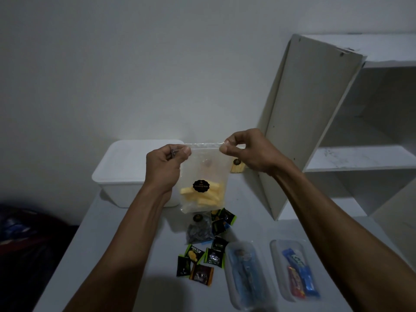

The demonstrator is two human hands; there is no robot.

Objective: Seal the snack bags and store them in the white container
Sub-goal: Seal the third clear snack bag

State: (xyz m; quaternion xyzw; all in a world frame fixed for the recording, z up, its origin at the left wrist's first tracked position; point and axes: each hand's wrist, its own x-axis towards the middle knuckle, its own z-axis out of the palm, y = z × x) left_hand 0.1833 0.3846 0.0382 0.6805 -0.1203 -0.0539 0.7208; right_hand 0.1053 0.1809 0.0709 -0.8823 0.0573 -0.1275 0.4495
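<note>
A white container [126, 174] is sitting lidded at the far left of the worktop [112, 244], and everything else is being placed from it. Just right of the container, the left hand [165, 168] is pinching the top left corner of a clear snack bag [203, 176] between thumb and fingers. The bag is hanging upright in the air, its left side overlapping the container's right end, with pale yellow sticks gathered at the bottom behind a round black label. Further right of the container, the right hand [245, 152] is pinching the bag's top right corner, so the sealing strip is being held taut between the two hands. Nearer the camera than the container and to its right, a bag of dark snacks [199, 231] is lying flat on the worktop among small black and green packets [216, 239]. Further right again, two clear trays [295, 270] are lying with blue and red wrapped sweets in them. Well right of the container, a white shelf unit [337, 131] is standing against the wall, and a second yellow snack bag [237, 167] is showing partly behind the right hand.
</note>
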